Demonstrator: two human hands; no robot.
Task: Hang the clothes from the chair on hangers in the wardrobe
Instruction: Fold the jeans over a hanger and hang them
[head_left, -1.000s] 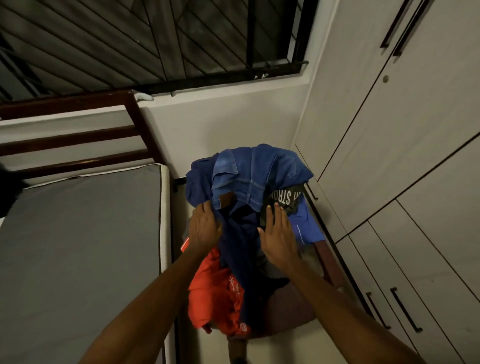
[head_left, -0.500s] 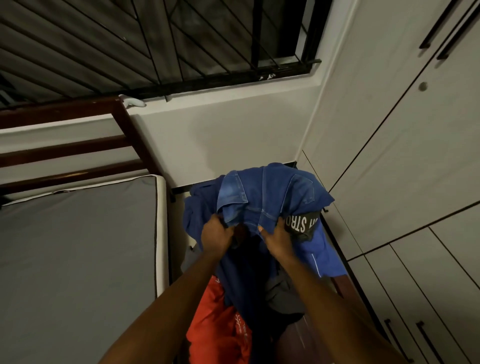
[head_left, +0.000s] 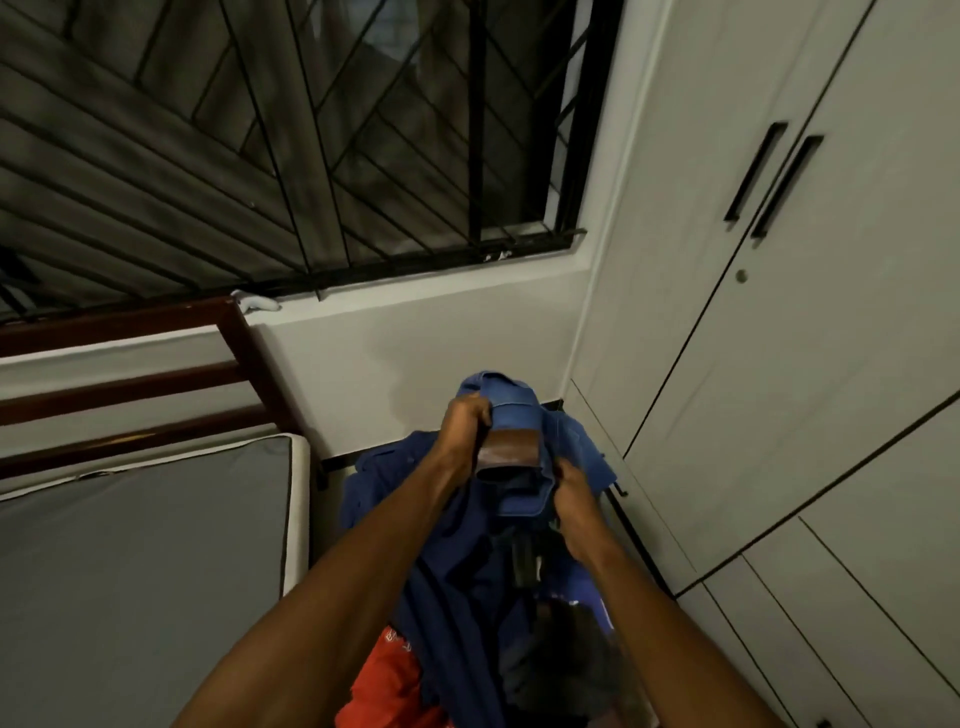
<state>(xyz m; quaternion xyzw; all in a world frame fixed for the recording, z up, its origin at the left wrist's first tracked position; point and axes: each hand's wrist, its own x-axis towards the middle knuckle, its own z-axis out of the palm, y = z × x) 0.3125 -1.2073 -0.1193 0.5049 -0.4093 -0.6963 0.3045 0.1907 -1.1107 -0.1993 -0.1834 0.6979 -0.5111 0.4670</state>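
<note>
Clothes (head_left: 457, 587) form a heap between the bed and the wardrobe, and I cannot make out the chair beneath them. From my remote post I list parts from largest to smallest.

Wardrobe (head_left: 779, 364): pale doors shut, filling the right side, with two dark vertical handles (head_left: 771, 179) side by side.

Bed (head_left: 135, 561): grey mattress at lower left, with a dark wooden headboard (head_left: 130, 374) against the wall below the barred window (head_left: 291, 140).

Heap: a dark navy garment runs down its middle; an orange-red garment (head_left: 387, 680) lies at its lower left; a bright blue piece (head_left: 605, 613) shows at its right edge.

Denim garment (head_left: 514, 410): mid-blue with paler stitched seams, raised above the heap, and carrying a brown leather patch (head_left: 509, 451) on its upturned band.

Left hand (head_left: 465, 431): its grip is clenched on the upper left edge of the denim, just beside the patch.

Right hand (head_left: 571, 493): its grip is clenched on the lower right part of the same denim, so the garment spans the gap between my two hands, with the patch facing the camera.
</note>
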